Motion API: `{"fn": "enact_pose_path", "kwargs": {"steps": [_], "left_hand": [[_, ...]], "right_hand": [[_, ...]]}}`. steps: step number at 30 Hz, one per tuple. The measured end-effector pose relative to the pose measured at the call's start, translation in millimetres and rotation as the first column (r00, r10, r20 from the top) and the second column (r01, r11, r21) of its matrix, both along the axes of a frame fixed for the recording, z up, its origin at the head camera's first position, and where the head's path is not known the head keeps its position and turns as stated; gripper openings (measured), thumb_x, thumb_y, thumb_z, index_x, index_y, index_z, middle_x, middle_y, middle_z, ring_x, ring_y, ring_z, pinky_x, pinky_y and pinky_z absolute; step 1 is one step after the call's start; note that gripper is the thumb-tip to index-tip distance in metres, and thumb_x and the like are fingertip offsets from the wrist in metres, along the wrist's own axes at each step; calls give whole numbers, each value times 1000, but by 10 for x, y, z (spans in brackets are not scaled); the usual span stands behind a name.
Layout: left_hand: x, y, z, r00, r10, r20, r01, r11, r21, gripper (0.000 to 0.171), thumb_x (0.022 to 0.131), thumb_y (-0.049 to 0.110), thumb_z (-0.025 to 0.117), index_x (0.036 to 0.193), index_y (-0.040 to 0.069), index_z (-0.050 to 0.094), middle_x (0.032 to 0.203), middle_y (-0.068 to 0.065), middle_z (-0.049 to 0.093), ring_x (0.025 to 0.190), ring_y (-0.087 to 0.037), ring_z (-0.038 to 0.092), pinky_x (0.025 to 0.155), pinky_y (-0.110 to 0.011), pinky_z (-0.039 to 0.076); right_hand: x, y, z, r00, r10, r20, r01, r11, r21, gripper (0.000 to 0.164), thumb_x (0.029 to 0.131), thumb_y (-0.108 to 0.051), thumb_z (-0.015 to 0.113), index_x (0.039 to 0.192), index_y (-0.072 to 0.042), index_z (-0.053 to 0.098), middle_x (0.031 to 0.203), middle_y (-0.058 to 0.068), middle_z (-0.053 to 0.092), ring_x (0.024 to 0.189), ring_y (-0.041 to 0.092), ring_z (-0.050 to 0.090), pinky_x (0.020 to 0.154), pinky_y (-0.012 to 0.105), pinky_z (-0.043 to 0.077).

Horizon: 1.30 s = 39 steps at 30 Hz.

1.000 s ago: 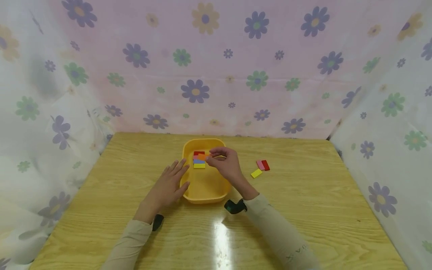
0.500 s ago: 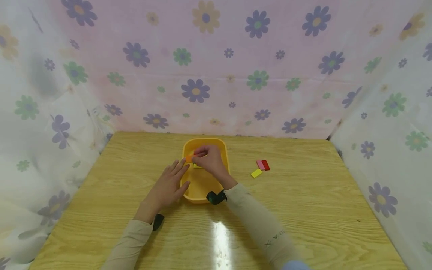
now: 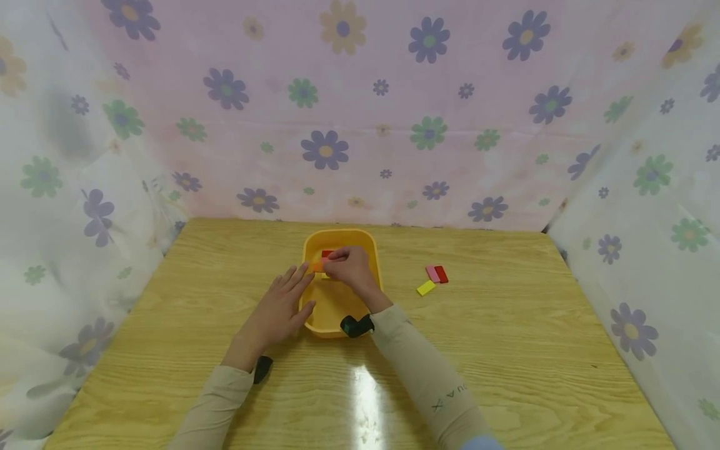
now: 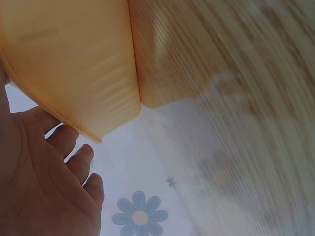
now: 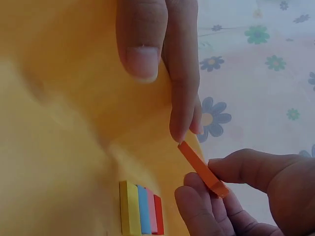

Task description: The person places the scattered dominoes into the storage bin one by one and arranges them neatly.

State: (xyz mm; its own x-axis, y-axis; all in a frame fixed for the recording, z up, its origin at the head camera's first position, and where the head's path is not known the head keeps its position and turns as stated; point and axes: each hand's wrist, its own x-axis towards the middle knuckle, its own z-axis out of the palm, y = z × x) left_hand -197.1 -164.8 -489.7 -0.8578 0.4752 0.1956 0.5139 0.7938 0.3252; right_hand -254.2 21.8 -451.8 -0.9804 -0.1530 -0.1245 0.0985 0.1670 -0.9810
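Observation:
My right hand (image 3: 353,270) pinches an orange rectangular block (image 5: 203,168) between thumb and fingers, over the left side of a yellow plastic tub (image 3: 337,312). One end of the block is right at the fingertips of my left hand (image 3: 277,312). That hand lies with fingers extended at the tub's left rim; in the left wrist view its fingers (image 4: 81,160) show along the rim. Inside the tub, a yellow block (image 5: 129,209), a blue block (image 5: 143,209), a pink block (image 5: 151,210) and a red block (image 5: 158,214) stand side by side. My right hand partly hides this row in the head view.
On the wooden table (image 3: 506,350), right of the tub, lie a pink block (image 3: 432,274), a red block (image 3: 441,274) and a yellow block (image 3: 425,288). A flowered curtain (image 3: 360,112) closes off the back and both sides.
My right hand has moved left with the orange block, from over the row of blocks to the left hand's fingertips. The left hand has stayed at the rim.

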Motion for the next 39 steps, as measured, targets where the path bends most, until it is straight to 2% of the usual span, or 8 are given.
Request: {"fn": "enact_pose_path", "kwargs": {"steps": [3, 6, 10, 15, 19, 23, 28, 39], "left_hand": [[0, 0, -1, 1000, 1, -5, -1, 1000, 1, 55, 96, 35, 48, 142, 6, 39, 153, -11, 22, 139, -36, 19, 108, -59, 18], [8, 3, 12, 1000, 4, -4, -4, 1000, 5, 55, 96, 35, 47, 142, 5, 39, 153, -11, 22, 139, -37, 20, 109, -59, 18], [13, 11, 30, 1000, 5, -2, -5, 1000, 1, 55, 96, 35, 47, 142, 5, 39, 153, -11, 23, 139, -36, 20, 109, -59, 17], [3, 15, 28, 1000, 9, -2, -9, 1000, -14, 56, 95, 33, 50, 142, 5, 39, 153, -11, 23, 139, -37, 20, 108, -59, 18], [7, 12, 35, 1000, 13, 2, -13, 1000, -14, 57, 95, 34, 50, 142, 6, 38, 153, -10, 23, 139, -36, 20, 109, -58, 17], [9, 3, 42, 1000, 16, 9, -16, 1000, -14, 57, 95, 36, 48, 143, 7, 37, 154, -8, 21, 140, -34, 18, 110, -57, 16], [10, 1, 37, 1000, 15, 6, -15, 1000, -5, 57, 95, 35, 49, 143, 7, 38, 154, -9, 22, 140, -34, 19, 110, -57, 16], [-4, 12, 14, 1000, 2, -1, -2, 1000, 1, 56, 95, 35, 49, 142, 6, 38, 153, -10, 23, 139, -37, 20, 109, -58, 17]], "right_hand": [[8, 24, 19, 1000, -8, 12, 8, 1000, 19, 24, 77, -5, 70, 97, 6, 63, 89, 14, 66, 86, 40, 65, 75, 47, 55], [15, 48, 34, 1000, -11, 27, 8, 994, 113, 29, 76, -6, 70, 102, 6, 63, 84, 13, 67, 81, 37, 66, 74, 46, 55], [11, 73, 42, 998, -4, 62, -11, 969, 245, 36, 74, -7, 72, 107, 5, 63, 77, 10, 66, 73, 29, 66, 70, 42, 56], [-3, 97, 30, 992, 17, 123, -57, 944, 326, 43, 72, -8, 76, 111, 6, 62, 77, 10, 67, 65, 22, 66, 65, 33, 57], [-16, 128, 7, 988, 43, 148, -104, 893, 438, 51, 72, -13, 77, 115, 6, 57, 85, 11, 63, 69, 20, 62, 67, 29, 54], [-59, 173, -54, 986, 78, 150, -146, 839, 524, 39, 72, -19, 78, 97, 3, 58, 76, 8, 53, 62, 20, 51, 54, 26, 43], [-119, 198, -95, 979, 91, 184, -176, 835, 522, 29, 70, -19, 79, 81, -1, 59, 67, 8, 51, 55, 21, 49, 47, 26, 36], [-227, 175, -165, 976, 45, 213, -153, 839, 522, 33, 68, -13, 78, 90, 1, 57, 74, 10, 55, 56, 22, 54, 49, 27, 45]]}}
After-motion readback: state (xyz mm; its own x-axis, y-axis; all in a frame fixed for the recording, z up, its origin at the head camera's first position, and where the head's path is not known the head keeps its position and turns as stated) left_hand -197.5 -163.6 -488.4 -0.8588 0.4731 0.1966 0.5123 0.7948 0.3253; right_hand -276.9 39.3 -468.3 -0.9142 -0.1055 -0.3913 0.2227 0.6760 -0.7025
